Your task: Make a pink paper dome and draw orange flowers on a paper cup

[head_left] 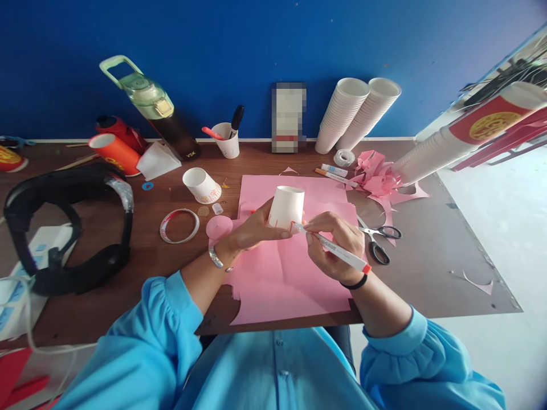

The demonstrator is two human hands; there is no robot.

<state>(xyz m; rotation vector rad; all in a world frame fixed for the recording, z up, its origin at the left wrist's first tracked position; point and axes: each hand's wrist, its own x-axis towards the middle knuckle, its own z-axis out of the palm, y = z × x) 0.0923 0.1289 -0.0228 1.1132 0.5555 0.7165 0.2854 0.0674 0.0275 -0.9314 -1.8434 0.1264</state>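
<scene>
Brown counter (149,263) bears pink paper (286,285); above it, left fingers (261,216) curl round a white paper cup (287,206), some hidden behind it. Right fingers (331,222) pinch a felt-tip marker (342,254), its tip hard to discern.

hands (258,225) (335,242): two are showing
loose white cups (287,206) (203,188) (228,149): three are showing
stacks of cups (339,119) (365,117) (431,156): three are showing
pens in a cup (237,117) (213,133): two are sticking up
held pens (339,251): one is showing
scissors (371,232): one pair is lying
rolls of tape (179,241) (344,163): two are lying
drinking bottles (164,122): one is standing
</scene>
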